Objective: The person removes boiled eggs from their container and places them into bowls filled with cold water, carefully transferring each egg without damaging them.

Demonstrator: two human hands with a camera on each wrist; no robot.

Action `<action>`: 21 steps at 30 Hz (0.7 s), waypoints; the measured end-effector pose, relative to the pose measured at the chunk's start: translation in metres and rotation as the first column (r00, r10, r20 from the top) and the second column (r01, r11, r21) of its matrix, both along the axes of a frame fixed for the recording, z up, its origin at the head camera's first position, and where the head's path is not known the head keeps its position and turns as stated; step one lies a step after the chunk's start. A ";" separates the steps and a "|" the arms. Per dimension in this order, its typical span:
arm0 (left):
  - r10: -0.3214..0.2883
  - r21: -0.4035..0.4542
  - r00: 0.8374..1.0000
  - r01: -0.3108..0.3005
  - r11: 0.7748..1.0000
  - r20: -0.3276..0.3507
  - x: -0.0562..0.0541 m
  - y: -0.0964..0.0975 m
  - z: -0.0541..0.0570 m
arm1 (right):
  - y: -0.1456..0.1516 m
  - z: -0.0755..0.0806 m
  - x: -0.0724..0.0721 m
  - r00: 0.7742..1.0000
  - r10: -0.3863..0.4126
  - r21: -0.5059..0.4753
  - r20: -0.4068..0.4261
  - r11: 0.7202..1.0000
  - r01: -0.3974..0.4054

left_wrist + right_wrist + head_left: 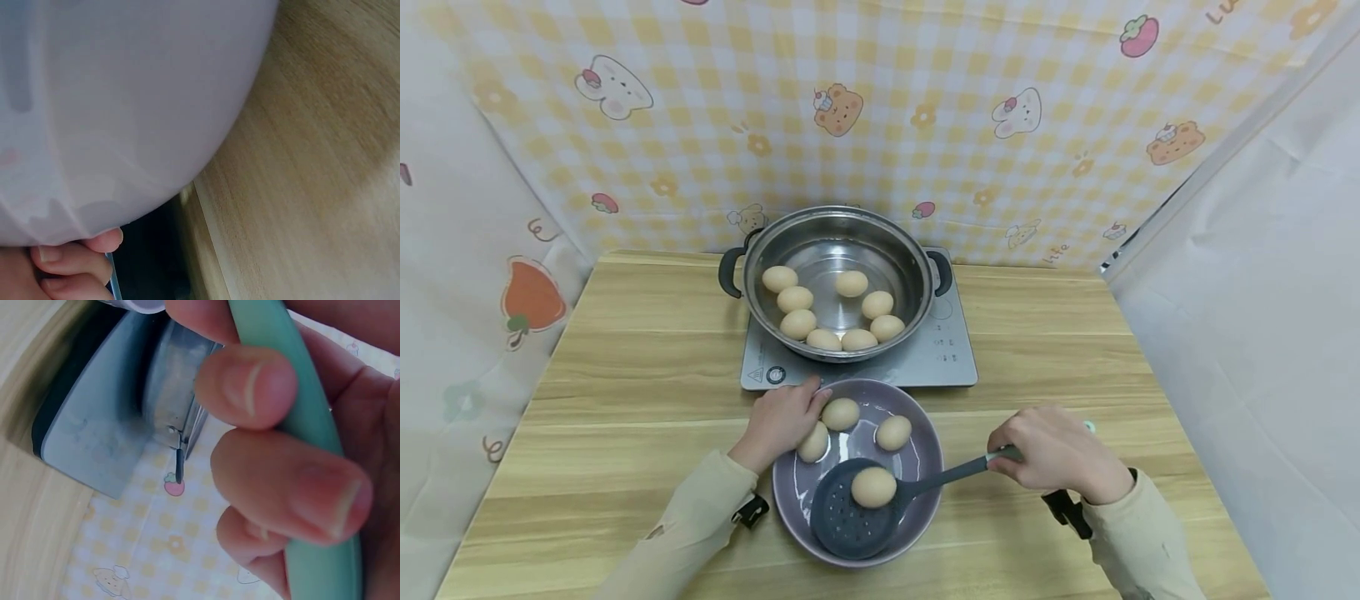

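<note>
My right hand (1051, 448) grips the mint-green handle (294, 425) of a dark grey slotted skimmer (842, 525), its fingers curled round it. The skimmer's perforated head lies inside a purple bowl (917, 521) with one egg (873, 487) on it. Three more eggs are in the bowl: one near the top (841, 414), one at the right (893, 433) and one by the left rim (812, 443). My left hand (781, 423) holds the bowl's upper left rim, thumb over the edge. In the left wrist view its fingers (78, 262) curl against the bowl's outer side.
Behind the bowl stands a steel pot (842, 218) with two black handles, holding several eggs, on a grey induction cooktop (943, 367). Both rest on a wooden table (625, 400). A yellow checked cloth (880, 125) hangs behind, with white cloth (1247, 333) at the sides.
</note>
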State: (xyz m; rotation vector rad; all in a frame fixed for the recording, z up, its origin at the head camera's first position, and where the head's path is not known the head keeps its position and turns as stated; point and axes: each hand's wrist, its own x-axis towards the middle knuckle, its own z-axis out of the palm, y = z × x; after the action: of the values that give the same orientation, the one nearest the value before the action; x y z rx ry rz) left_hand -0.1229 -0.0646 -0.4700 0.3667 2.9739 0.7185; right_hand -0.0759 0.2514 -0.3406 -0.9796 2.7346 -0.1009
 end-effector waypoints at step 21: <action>0.007 0.015 1.000 -0.007 1.000 -0.016 0.001 0.000 0.000 | 0.007 0.007 -0.011 0.999 -0.035 -0.056 -0.027 0.998 0.034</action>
State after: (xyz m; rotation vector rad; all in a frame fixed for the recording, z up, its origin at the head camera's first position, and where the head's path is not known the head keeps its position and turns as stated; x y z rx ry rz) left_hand -0.1219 -0.0646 -0.4697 0.3650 2.9875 0.7417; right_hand -0.0874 0.2580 -0.3337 -0.9555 2.7884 -0.1712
